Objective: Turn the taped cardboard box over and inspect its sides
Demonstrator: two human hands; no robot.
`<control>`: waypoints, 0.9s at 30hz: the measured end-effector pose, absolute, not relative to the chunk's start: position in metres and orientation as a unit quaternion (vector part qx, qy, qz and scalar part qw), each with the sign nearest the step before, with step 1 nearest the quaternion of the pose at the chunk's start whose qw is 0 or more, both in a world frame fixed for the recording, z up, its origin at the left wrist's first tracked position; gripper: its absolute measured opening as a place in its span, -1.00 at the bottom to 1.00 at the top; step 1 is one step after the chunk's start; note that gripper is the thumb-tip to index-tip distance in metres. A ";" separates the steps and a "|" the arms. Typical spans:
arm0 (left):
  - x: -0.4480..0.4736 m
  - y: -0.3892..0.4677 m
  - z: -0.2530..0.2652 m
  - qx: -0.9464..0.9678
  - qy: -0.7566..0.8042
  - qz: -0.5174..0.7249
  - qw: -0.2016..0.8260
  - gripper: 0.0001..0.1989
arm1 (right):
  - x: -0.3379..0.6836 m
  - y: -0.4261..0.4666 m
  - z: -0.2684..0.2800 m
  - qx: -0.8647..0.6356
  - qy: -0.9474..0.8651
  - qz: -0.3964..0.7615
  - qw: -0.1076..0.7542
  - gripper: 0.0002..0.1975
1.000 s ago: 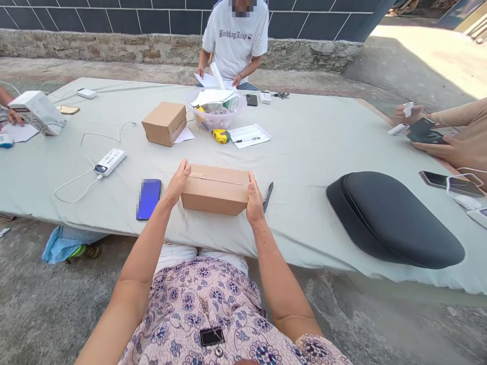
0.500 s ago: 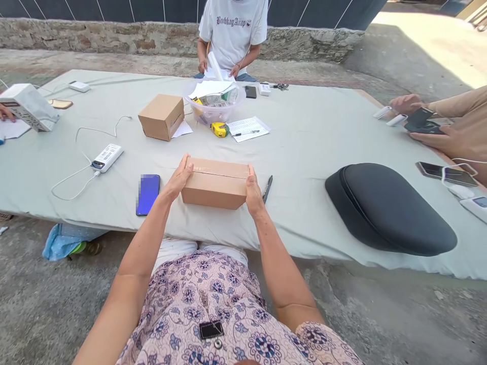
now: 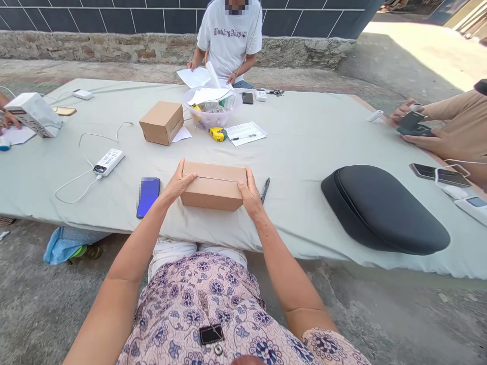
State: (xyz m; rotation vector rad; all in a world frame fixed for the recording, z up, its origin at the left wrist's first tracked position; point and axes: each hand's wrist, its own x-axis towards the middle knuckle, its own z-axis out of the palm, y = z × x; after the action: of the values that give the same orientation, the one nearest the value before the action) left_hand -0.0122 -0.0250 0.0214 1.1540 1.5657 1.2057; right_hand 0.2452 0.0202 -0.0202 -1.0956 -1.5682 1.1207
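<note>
Thumbs (image 3: 189, 178) across the upper face, gripped the closed cardboard box (image 3: 213, 187) by its two ends: left hand (image 3: 175, 186) on the left, right hand (image 3: 251, 196) on the right, fingers laid along the outer ends. Since a second ago, slid both thumbs inward over the top. Kept the box in almost the same spot, at the near middle of the tablecloth (image 3: 297, 137), between the blue-screened phone (image 3: 149, 197) on the left and the black marker (image 3: 265, 191) just beside the right hand. Could not tell contact with the cloth from a slight lift. Left the smaller box (image 3: 160, 126), yellow tape measure (image 3: 217, 134) and plastic basin (image 3: 211, 120) unmoved on the far side. Farther off, saw a sheet of paper (image 3: 192, 77) spread leftward by the person in the white shirt (image 3: 230, 45), gathered in closer half a second before. On the far right, counted one white stick (image 3: 375, 115) on the cloth instead of two.
</note>
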 end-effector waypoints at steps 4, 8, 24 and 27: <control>-0.009 -0.035 0.026 0.475 0.606 0.480 0.421 -0.20 | 0.247 0.012 -0.018 -0.446 -0.641 0.443 0.440 -0.20; -0.007 -0.043 0.029 0.507 0.594 0.479 0.400 -0.31 | 0.248 0.002 -0.014 -0.437 -0.653 0.434 0.442 -0.22; -0.007 -0.100 0.019 0.550 0.647 0.434 0.300 -0.20 | 0.263 -0.053 -0.001 -0.414 -0.673 0.431 0.436 -0.31; -0.005 -0.105 0.019 0.552 0.661 0.423 0.280 -0.24 | 0.260 -0.058 0.003 -0.417 -0.683 0.395 0.451 -0.33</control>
State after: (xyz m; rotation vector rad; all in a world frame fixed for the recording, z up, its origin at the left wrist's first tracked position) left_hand -0.0049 -0.1054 0.0193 1.4803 1.7724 1.1353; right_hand 0.2600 -0.0580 0.0034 -1.0299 -1.6886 0.9752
